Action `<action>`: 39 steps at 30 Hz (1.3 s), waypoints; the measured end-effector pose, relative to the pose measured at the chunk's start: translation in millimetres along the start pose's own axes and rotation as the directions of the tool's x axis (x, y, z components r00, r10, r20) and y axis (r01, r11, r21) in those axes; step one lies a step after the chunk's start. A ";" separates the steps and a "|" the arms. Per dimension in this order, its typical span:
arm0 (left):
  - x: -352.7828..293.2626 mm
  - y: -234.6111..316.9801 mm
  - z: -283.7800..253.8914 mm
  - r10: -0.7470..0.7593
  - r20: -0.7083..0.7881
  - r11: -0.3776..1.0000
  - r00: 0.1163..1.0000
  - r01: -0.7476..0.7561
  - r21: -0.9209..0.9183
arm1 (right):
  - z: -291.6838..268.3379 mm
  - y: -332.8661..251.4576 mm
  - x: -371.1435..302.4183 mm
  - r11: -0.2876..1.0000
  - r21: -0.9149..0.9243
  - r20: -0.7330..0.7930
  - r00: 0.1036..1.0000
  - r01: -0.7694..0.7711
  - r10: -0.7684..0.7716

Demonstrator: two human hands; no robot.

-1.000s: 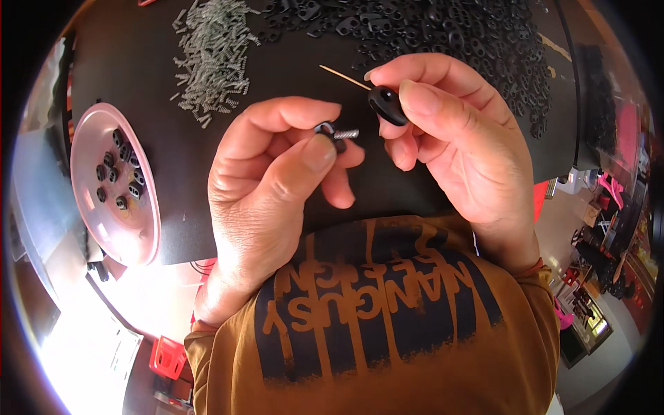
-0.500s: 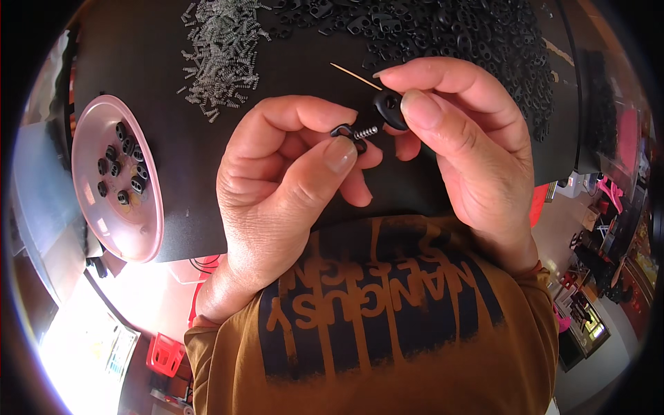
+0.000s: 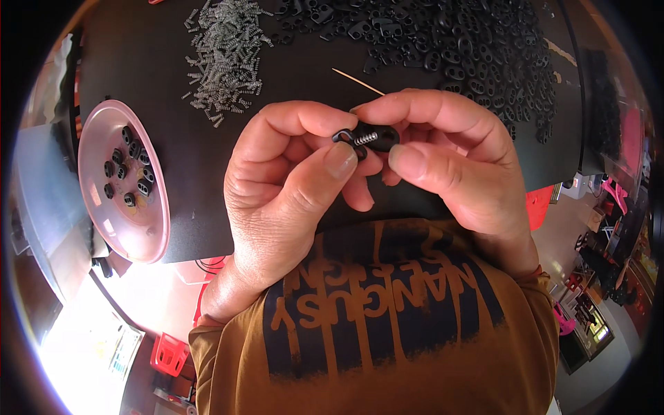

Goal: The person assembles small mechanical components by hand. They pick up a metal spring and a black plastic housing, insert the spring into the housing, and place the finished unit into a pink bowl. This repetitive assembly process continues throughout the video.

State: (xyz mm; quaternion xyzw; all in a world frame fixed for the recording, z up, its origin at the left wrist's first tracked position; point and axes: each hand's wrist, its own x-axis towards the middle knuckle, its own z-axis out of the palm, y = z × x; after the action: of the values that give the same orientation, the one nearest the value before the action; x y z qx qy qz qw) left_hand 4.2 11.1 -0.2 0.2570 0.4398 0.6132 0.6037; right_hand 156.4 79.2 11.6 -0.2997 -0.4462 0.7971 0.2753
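Note:
My left hand [image 3: 287, 183] pinches a small black plastic cord-lock plunger [image 3: 342, 135] between thumb and forefinger. A short metal spring [image 3: 366, 138] sticks out of its right side. In my right hand [image 3: 467, 169], thumb and fingers close on a black oval cord-lock shell [image 3: 386, 140]. The shell is right at the spring's free end, and both hands nearly meet over the table's near side. Whether the spring has entered the shell, I cannot tell. Beyond my right forefinger a thin wooden stick [image 3: 356, 80] lies on the table, its near end hidden.
On the black table [image 3: 197, 221], a pile of small springs [image 3: 228, 59] lies at the far left of centre. A wide heap of black plastic parts [image 3: 477, 55] covers the far right. At the left edge stands a pink translucent bowl [image 3: 124, 235] with several assembled cord locks.
My right hand has moved left and slightly down, bringing the shell up to the spring. My left hand keeps its grip almost in place. The view has shifted a little.

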 end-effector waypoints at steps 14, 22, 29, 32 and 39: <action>0.5 -1.5 2.5 -0.003 -0.019 0.999 1.000 0.004 0.050 | -2.2 1.7 7.3 0.985 -0.130 -0.070 0.990 0.109 -0.119; 2.3 -3.8 2.7 0.024 -0.003 0.997 1.000 -0.023 0.071 | -2.0 -1.2 6.4 0.982 -0.117 -0.049 0.986 0.152 -0.158; 2.4 -4.6 -0.5 0.008 0.012 0.996 1.000 -0.009 0.088 | 2.5 -0.2 5.7 0.956 -0.166 -0.041 0.967 0.241 -0.251; 1.6 -3.5 -0.7 0.000 0.003 0.995 1.000 0.000 0.098 | 0.9 0.3 6.0 0.924 -0.257 -0.019 0.954 0.284 -0.299; 2.0 -7.7 -4.2 0.029 0.033 0.996 0.999 -0.032 0.079 | 0.5 2.5 6.1 0.803 -0.472 0.050 0.920 0.364 -0.388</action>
State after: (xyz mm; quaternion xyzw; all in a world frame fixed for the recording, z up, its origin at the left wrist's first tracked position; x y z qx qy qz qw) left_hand 4.3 11.1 -9.2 0.2972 0.4500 0.6003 0.5906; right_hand 151.5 82.1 8.2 -0.2828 -0.6704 0.5857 0.3572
